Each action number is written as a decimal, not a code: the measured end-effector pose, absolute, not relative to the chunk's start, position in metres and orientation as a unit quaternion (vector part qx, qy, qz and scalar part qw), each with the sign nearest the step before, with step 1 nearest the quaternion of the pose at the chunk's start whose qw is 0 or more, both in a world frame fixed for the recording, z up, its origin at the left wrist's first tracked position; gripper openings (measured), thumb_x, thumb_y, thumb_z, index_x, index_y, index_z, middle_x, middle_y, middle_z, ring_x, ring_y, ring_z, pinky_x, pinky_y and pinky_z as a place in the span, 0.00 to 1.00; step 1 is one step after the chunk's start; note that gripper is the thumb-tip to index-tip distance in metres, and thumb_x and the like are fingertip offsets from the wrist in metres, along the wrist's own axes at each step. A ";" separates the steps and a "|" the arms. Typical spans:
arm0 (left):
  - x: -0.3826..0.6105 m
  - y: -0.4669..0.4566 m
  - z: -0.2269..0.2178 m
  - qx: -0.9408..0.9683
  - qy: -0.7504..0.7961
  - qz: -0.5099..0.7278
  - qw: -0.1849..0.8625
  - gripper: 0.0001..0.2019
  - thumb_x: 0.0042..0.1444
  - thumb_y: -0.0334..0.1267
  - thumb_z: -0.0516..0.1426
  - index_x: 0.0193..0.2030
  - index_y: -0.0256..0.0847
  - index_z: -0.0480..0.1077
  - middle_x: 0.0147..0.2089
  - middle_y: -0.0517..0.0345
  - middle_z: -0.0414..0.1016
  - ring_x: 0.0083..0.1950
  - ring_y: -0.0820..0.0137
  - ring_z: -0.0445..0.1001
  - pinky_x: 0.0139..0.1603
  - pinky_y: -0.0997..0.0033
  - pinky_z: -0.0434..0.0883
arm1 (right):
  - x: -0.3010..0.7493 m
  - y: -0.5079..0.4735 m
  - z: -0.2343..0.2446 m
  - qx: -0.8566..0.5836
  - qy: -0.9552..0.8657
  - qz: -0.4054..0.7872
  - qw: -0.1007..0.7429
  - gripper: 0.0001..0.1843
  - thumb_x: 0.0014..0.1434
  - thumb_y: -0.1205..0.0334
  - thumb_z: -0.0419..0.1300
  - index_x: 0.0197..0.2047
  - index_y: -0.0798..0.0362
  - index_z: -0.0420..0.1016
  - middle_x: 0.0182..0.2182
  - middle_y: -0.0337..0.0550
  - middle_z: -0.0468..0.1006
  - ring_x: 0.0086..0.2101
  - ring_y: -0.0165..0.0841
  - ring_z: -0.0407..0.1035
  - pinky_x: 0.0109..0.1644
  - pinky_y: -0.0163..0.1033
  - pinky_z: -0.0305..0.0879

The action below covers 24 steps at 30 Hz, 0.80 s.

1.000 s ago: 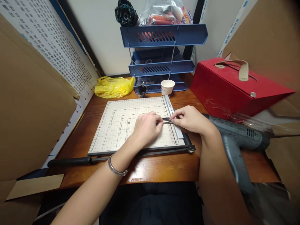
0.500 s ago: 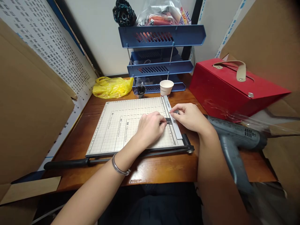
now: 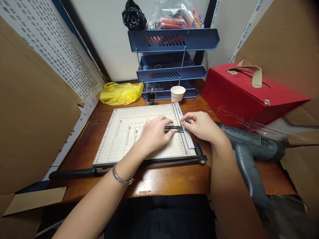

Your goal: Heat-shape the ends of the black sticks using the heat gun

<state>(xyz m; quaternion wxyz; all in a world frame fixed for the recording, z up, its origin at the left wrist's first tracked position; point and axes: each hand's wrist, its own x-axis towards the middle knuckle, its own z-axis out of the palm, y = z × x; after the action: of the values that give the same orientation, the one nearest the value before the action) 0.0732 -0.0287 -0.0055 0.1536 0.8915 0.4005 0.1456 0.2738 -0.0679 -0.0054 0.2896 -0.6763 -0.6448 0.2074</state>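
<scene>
A paper cutter [image 3: 119,132] with a gridded cream board lies on the desk, its black-handled blade arm [image 3: 74,173] stretched along the front. Several thin black strips [image 3: 174,128] lie across the board, reaching the grey guard bar [image 3: 188,137] on its right side. My left hand [image 3: 156,132] rests over the board, thumb and fingers apart on either side of the strips. At the bar's outer side, my right hand [image 3: 199,125] has thumb and fingertips drawn together; whatever they pinch is too small to make out.
Behind the cutter stand a paper cup [image 3: 177,94], a small cup of black pieces [image 3: 151,98] and a blue tray rack [image 3: 171,73]. A yellow plastic bag [image 3: 121,94] lies back left. Rightward are a red box [image 3: 239,96] and a grey heat gun [image 3: 249,142].
My left hand has loosened its pinch and shifted slightly left, showing more of the black strips. My right hand stays almost where it was.
</scene>
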 end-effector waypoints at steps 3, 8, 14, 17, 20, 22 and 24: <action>0.069 -0.026 -0.004 0.900 0.388 0.126 0.151 0.15 0.63 0.42 0.61 0.55 0.43 0.77 0.55 0.51 0.79 0.57 0.53 0.76 0.56 0.49 0.67 | 0.274 -0.069 -0.006 -0.671 -0.652 0.224 0.273 0.12 0.59 0.56 0.63 0.40 0.49 0.86 0.18 0.31 0.60 0.22 0.28 0.52 0.32 0.40 0.51; 0.072 -0.027 -0.006 0.905 0.380 0.122 0.146 0.10 0.65 0.41 0.58 0.49 0.44 0.78 0.51 0.54 0.79 0.55 0.55 0.77 0.54 0.51 0.66 | 0.275 -0.071 -0.003 -0.658 -0.665 0.269 0.229 0.18 0.56 0.56 0.66 0.49 0.47 0.87 0.18 0.31 0.63 0.23 0.28 0.54 0.31 0.39 0.51; 0.075 -0.028 -0.010 0.905 0.382 0.129 0.136 0.09 0.67 0.40 0.58 0.48 0.44 0.79 0.50 0.54 0.80 0.53 0.58 0.77 0.52 0.54 0.66 | 0.275 -0.069 -0.002 -0.663 -0.666 0.270 0.210 0.15 0.56 0.60 0.66 0.47 0.47 0.89 0.20 0.34 0.70 0.24 0.28 0.58 0.33 0.39 0.55; 0.077 -0.028 -0.011 0.905 0.385 0.129 0.129 0.08 0.68 0.40 0.58 0.45 0.44 0.79 0.49 0.55 0.80 0.51 0.59 0.77 0.52 0.54 0.68 | 0.276 -0.068 -0.004 -0.669 -0.663 0.264 0.210 0.13 0.57 0.60 0.67 0.44 0.47 0.89 0.23 0.37 0.76 0.26 0.29 0.63 0.35 0.39 0.57; 0.077 -0.032 -0.011 0.903 0.393 0.131 0.111 0.09 0.68 0.40 0.58 0.46 0.44 0.79 0.50 0.53 0.81 0.54 0.56 0.76 0.53 0.52 0.69 | 0.276 -0.068 -0.005 -0.670 -0.660 0.263 0.213 0.12 0.57 0.60 0.67 0.44 0.46 0.89 0.26 0.38 0.81 0.28 0.31 0.68 0.37 0.38 0.60; 0.077 -0.038 -0.011 0.904 0.393 0.134 0.097 0.10 0.68 0.42 0.58 0.51 0.43 0.79 0.55 0.52 0.80 0.59 0.53 0.73 0.57 0.50 0.69 | 0.276 -0.068 -0.006 -0.670 -0.661 0.262 0.214 0.12 0.57 0.60 0.67 0.44 0.46 0.89 0.29 0.38 0.84 0.31 0.33 0.71 0.39 0.38 0.62; 0.077 -0.048 -0.012 0.912 0.382 0.127 0.081 0.18 0.69 0.45 0.58 0.60 0.40 0.75 0.64 0.49 0.76 0.67 0.52 0.68 0.65 0.49 0.66 | 0.276 -0.069 -0.006 -0.670 -0.661 0.262 0.215 0.12 0.58 0.60 0.66 0.44 0.45 0.89 0.32 0.39 0.86 0.33 0.34 0.74 0.41 0.38 0.64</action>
<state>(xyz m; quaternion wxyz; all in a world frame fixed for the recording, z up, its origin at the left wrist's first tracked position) 0.0770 -0.0482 -0.0115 0.0809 0.9119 0.3817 0.1271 0.2760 -0.0685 -0.0057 0.2149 -0.6696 -0.6611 0.2616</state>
